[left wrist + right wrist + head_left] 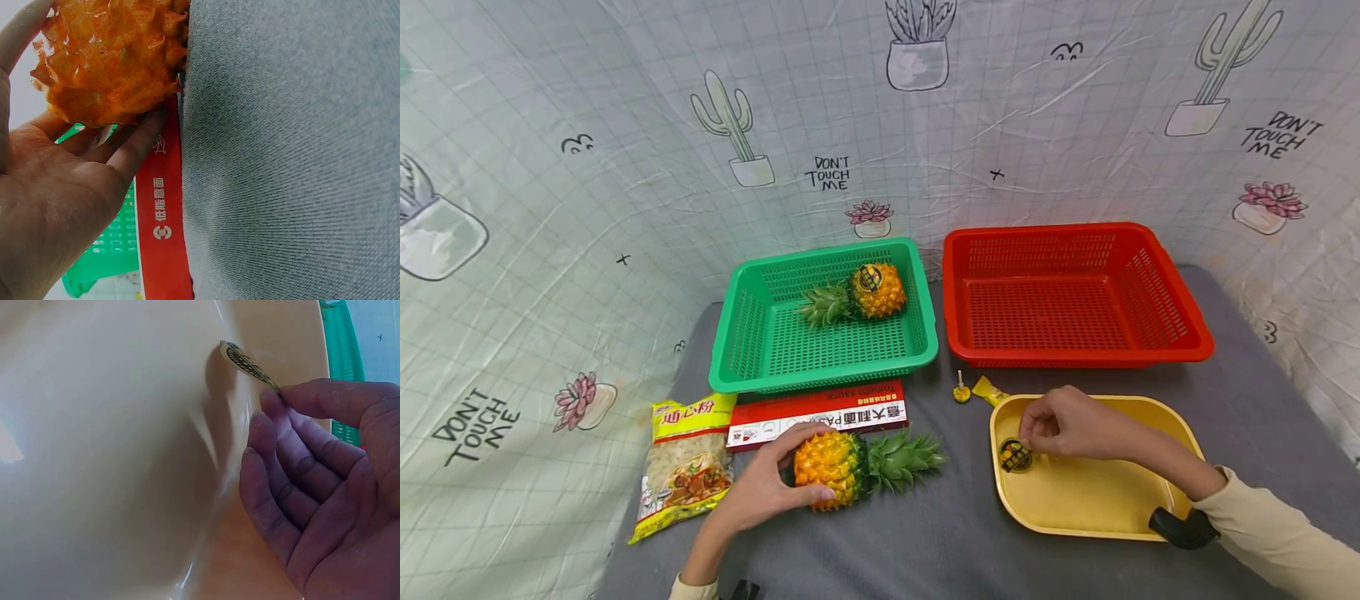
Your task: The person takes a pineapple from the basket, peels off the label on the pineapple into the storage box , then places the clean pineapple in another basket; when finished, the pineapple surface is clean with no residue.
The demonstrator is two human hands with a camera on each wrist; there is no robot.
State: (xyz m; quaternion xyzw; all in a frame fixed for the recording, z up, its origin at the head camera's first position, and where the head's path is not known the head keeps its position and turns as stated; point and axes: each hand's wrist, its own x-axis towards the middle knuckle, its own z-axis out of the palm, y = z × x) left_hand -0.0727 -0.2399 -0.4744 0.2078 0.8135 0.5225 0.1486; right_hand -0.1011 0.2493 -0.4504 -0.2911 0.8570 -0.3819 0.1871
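My left hand (763,487) grips the orange body of a small pineapple (831,467) that lies on the grey cloth, its green crown pointing right. In the left wrist view the fingers curl around the spiky rind. Over the yellow tray (1097,512), my right hand (1071,427) pinches a black-and-gold round sticker (1015,455) by its edge between thumb and fingertip. The right wrist view shows the sticker (247,362) slightly bent, held close to the tray's inner wall.
A green basket (820,375) holds another pineapple (880,293) bearing a similar sticker. Beside it stands a red basket (1075,354). A pasta box (820,412) and a noodle bag (688,467) lie left; a lollipop (962,392) and yellow wrapped piece (988,390) lie near the tray.
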